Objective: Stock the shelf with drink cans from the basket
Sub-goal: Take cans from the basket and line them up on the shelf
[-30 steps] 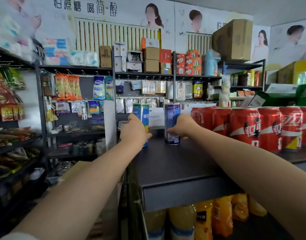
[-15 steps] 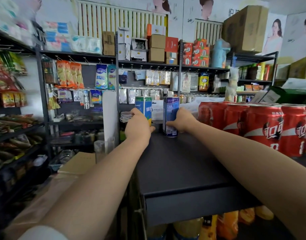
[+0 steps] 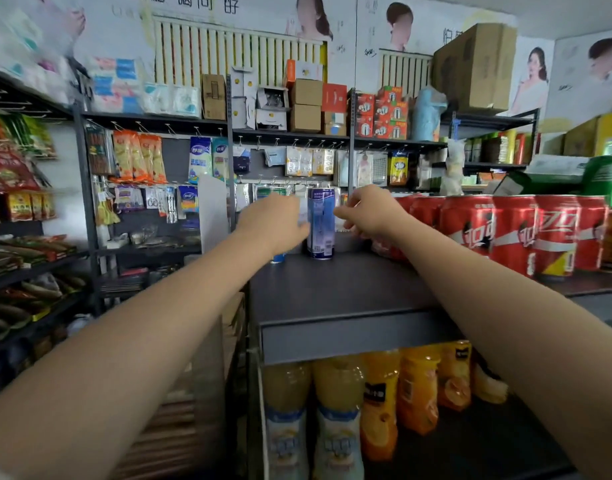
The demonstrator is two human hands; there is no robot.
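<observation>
- Drink cans: blue can [image 3: 321, 223] upright at the far left end of the dark shelf top [image 3: 339, 289], second can [image 3: 278, 256] just beside it, mostly masked by the left hand [image 3: 273, 221].
- Left hand: blurred, wrapped round or leaving that second can; impossible to say which.
- Right hand [image 3: 372, 214]: off the blue can, fingers loosely curled, nothing pinched, hovering just to the can's right.
- Red cola cans [image 3: 512, 233]: packed in a row along the right of the same shelf top.
- Best practice here, as a judgement: set each can flat, nudge it tight against its neighbour, labels forward, and draw both hands straight back to avoid tipping the tall blue one.
- Hidden: the basket, nowhere in shot; the left fingers; the base of the masked can.
- Juice bottles [image 3: 335, 410] on the tier below, cut off at the bottom edge.
</observation>
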